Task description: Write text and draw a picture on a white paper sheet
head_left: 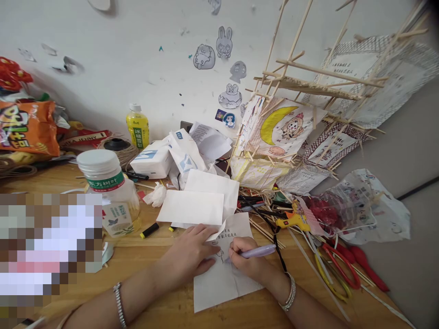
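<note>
Plainly, the left hand (195, 249) lies with its fingers a little apart over the left edge of a white sheet (219, 292), gripping nothing that I can see and apparently steadying it on the bench (139, 249). Being thin paper, the sheet should be very light, limp and easy to crease or tear; it has a fold line and a lifted flap by the fingers, so flat pressure near an edge suits it, or two corners clear of the ink for lifting. Next, the right hand (245, 258) is closed around a pale purple pen (259, 251) over the sheet, just beside the left hand. The pen should be light, stiff and slightly slick, best pinched low on the barrel. As for lettering, from the left: an orange bag (29, 128) bears bold stylised characters I cannot fully make out, and a red strip (89, 138) ends in "JENNY". The clear jar (118, 198) seems to read "东方树叶", the yellow bottle (137, 128) "冰糖雪梨". Two tissue packs (152, 160) carry blue marks. On the sheet, short handwritten lines (226, 234) sit above a small drawing (220, 253). Further right, a pale panel (346, 68) on a stick frame (318, 87) holds writing too small to read.
</note>
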Available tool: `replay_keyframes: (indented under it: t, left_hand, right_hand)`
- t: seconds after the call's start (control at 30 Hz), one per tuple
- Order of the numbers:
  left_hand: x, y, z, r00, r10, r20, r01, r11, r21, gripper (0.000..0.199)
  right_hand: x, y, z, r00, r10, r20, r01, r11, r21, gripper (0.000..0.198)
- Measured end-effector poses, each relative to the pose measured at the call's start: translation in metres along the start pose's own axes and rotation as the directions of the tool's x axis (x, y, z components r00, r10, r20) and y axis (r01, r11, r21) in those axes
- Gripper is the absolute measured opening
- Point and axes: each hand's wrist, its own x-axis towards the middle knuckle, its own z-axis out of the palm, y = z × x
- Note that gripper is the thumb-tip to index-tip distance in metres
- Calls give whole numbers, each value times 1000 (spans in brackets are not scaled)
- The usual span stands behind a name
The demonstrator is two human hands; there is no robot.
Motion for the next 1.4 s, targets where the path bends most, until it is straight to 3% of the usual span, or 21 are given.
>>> replay_keyframes:
  t: [0.4,0.63,1.4]
  left_hand:
    - [-1,0,0,1000,10,-24,-10,1000,0,23]
    - [0,-1,1,1000,7,-9,-7,1000,-2,23]
    - [1,0,1,1000,-1,-2,1,1000,0,23]
  right_hand:
    - [3,-5,-2,999,29,29,-30,999,39,24]
    - [3,-2,0,995,26,-92,-27,1000,-13,24]
    - [5,-1,1,998,46,-48,-45,999,23,24]
